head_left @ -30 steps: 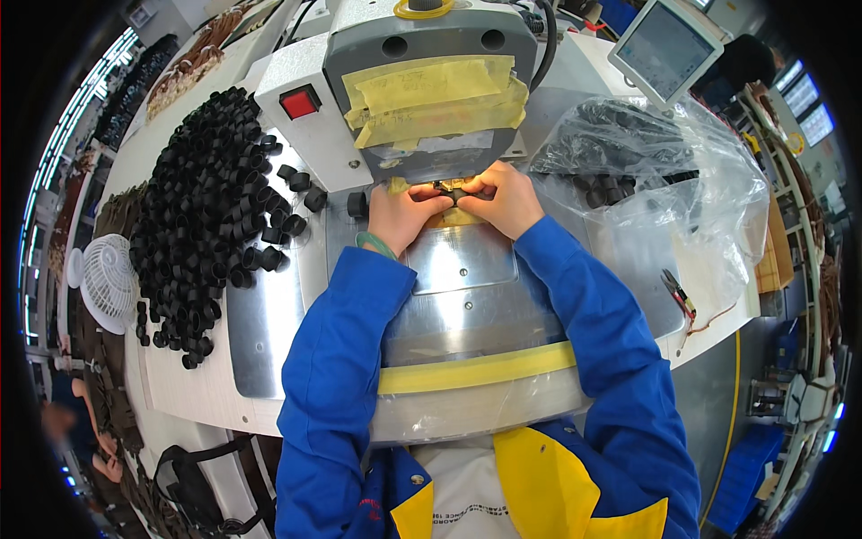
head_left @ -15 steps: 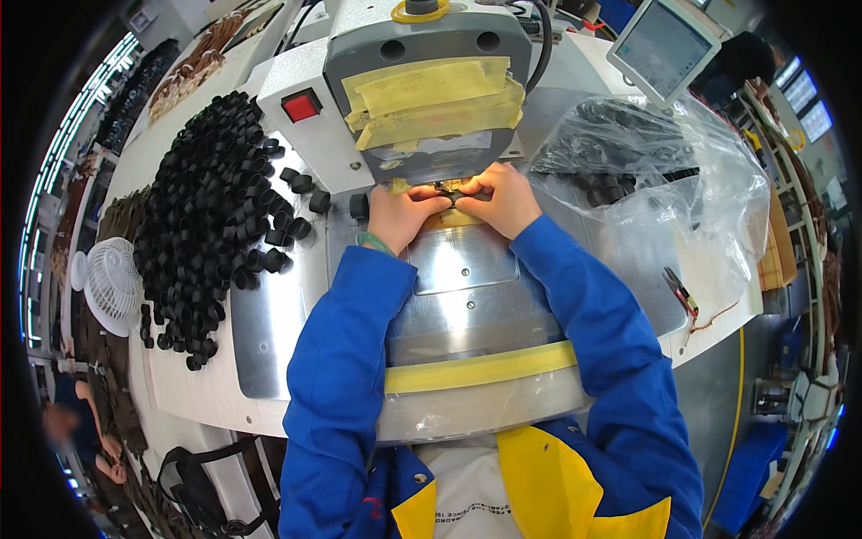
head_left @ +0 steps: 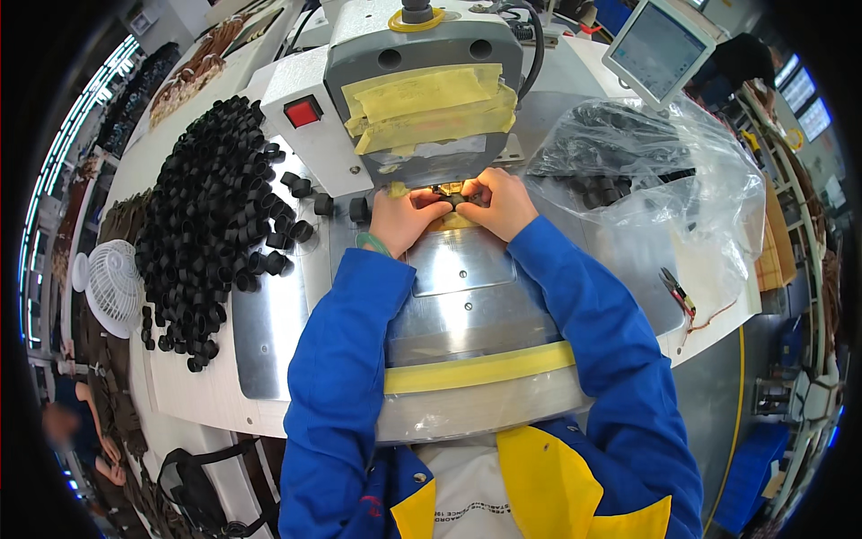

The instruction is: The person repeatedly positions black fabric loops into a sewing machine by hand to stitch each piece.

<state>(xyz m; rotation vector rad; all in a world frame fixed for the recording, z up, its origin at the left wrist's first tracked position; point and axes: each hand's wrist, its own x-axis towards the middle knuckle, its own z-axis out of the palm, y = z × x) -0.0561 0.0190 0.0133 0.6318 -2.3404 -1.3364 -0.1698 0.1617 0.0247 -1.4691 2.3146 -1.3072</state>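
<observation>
My left hand [head_left: 402,218] and my right hand [head_left: 498,205] meet under the grey machine head [head_left: 422,112], each closed, fingertips pinched on a small black piece [head_left: 455,203] at the lit needle area, over the metal bed plate [head_left: 462,260]. My fingers hide part of the piece. A few loose black bands [head_left: 359,209] lie just left of my left hand, beside a large heap of them [head_left: 202,207]. A white housing with a red switch [head_left: 303,111] stands above them.
At right are a clear plastic bag [head_left: 646,162] over black pieces, nippers [head_left: 678,292] and a screen [head_left: 655,52]. A white fan [head_left: 115,287] is at left, a black bag [head_left: 197,485] lower left. A co-worker [head_left: 76,413] is at far left, another person [head_left: 745,63] at back right.
My hands stay at the needle area with only slight finger movement on the black piece. The view has shifted very slightly; the surroundings look the same.
</observation>
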